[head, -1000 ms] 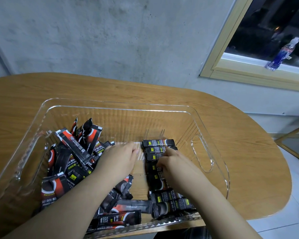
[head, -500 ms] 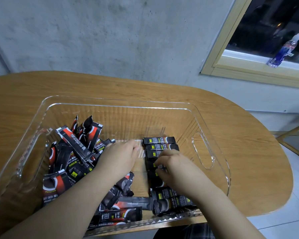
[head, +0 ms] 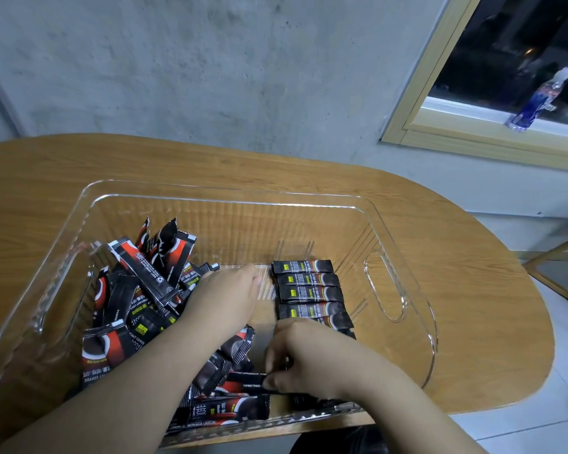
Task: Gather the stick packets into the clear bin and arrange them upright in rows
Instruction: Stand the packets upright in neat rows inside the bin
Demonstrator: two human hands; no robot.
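Stick packets, instant coffee, black with red and white print: all lie inside the clear bin [head: 404, 231], in two groups. Loose heap [head: 138, 299] at the bin's left half, packets jumbled, several tilted on end against one another, none in order. Neat row [head: 309, 290] right of centre, packets laid flat side by side with their long sides touching, running from mid-bin toward the near wall; the nearer part of the row is hidden under the right hand.

Clear bin: transparent plastic, rectangular, cut-out handle in each short wall; stands on the wooden table [head: 473, 257], its near wall at the table's near edge.

Left hand [head: 223, 299]: inside the bin, back of hand upward, resting at the right edge of the loose heap, fingers curled down and close together; whether they hold a packet cannot be told.

Right hand [head: 309, 358]: inside the bin at the near end of the row, fingers bent, thumb and fingertips pinching the end of one dark packet [head: 246, 380] that lies flat near the front wall.

Surroundings: grey concrete wall [head: 210, 77] behind the table; window frame [head: 417, 103] upper right, with a blue-labelled plastic bottle [head: 535, 99] leaning on its sill.
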